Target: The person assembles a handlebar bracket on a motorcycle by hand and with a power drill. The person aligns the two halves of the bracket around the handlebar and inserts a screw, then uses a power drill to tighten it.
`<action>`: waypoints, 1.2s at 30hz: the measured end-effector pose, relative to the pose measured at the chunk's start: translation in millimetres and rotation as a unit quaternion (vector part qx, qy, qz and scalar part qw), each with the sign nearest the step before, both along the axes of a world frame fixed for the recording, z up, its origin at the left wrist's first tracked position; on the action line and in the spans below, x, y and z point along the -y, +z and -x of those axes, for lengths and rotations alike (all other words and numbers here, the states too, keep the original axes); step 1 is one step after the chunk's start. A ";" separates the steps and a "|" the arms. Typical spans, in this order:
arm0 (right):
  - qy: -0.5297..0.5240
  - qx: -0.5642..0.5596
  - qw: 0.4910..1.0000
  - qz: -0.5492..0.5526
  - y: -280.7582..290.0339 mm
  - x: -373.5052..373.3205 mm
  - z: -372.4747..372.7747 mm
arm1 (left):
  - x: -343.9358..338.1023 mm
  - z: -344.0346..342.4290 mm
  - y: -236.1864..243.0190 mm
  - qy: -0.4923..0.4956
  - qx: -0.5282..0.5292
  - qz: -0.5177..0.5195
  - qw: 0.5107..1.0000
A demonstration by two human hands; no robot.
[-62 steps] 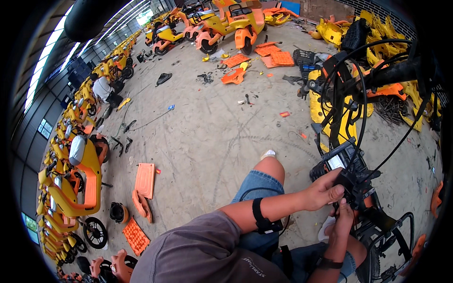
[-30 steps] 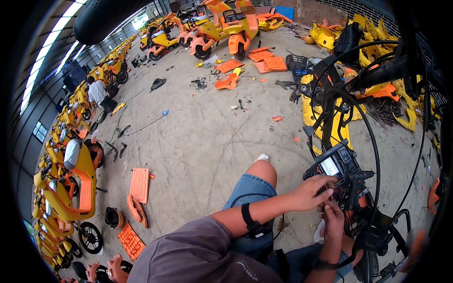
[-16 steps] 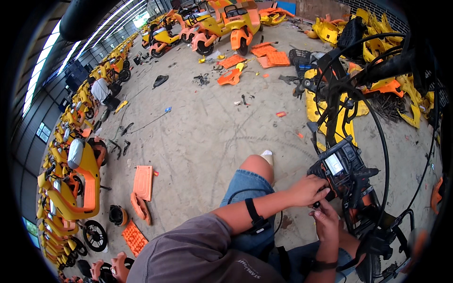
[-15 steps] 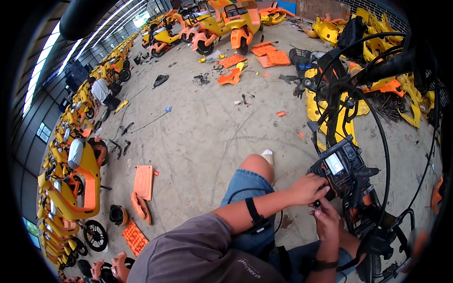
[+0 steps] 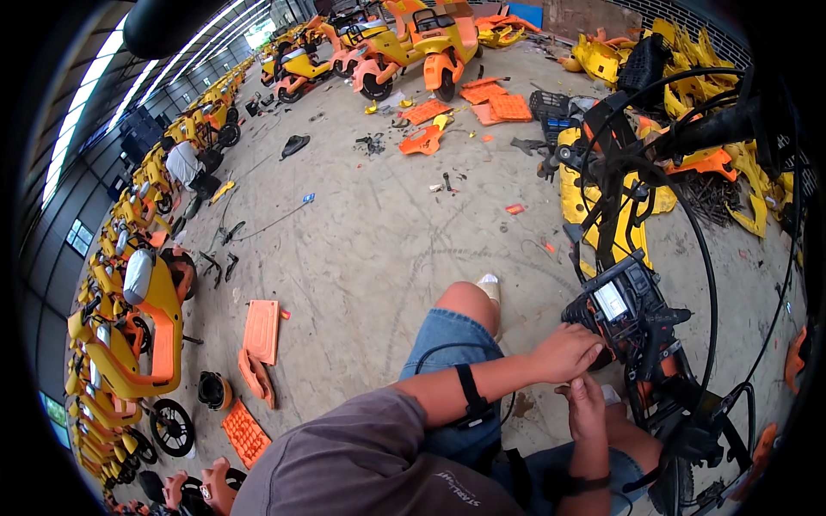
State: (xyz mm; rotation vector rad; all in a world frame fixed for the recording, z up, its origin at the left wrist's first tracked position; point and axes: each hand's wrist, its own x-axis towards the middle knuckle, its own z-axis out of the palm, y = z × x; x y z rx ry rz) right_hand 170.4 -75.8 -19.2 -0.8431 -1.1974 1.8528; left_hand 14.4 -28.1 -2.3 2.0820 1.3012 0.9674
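Note:
My left hand (image 5: 565, 352) rests against the lower left side of a black handlebar display unit (image 5: 621, 308) with a small pale screen, fingers curled onto its housing. Just below it, my right hand (image 5: 588, 406) reaches up under the unit; whether it grips a part or a tool is hidden. The unit sits on a stripped scooter frame (image 5: 667, 387) with black cables looping around it. A black band wraps my left forearm (image 5: 469, 391). My knee in denim shorts (image 5: 447, 335) is bent in front of me.
Yellow body panels (image 5: 607, 202) and a black frame stand behind the unit. Orange panels (image 5: 260, 331) lie on the concrete floor (image 5: 361, 249) at the left. Rows of yellow-orange scooters (image 5: 129, 310) line the left wall and the far end. A crouching person (image 5: 185, 163) works far left.
Both hands stay at the display unit. My left hand has shifted slightly lower on its side, and the view has tilted a little.

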 end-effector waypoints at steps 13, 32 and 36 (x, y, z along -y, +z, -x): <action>-0.053 0.035 0.998 0.002 -17.2 -9.0 -4.3 | -9.1 1.7 -3.7 0.020 0.103 -0.003 0.994; -0.078 0.061 0.993 -0.066 -20.4 -0.1 19.0 | -24.8 -22.2 -51.4 0.050 0.453 0.192 0.869; -0.058 0.355 0.871 -0.335 -10.9 3.2 28.3 | -26.1 -13.4 -41.2 0.076 0.630 0.320 0.703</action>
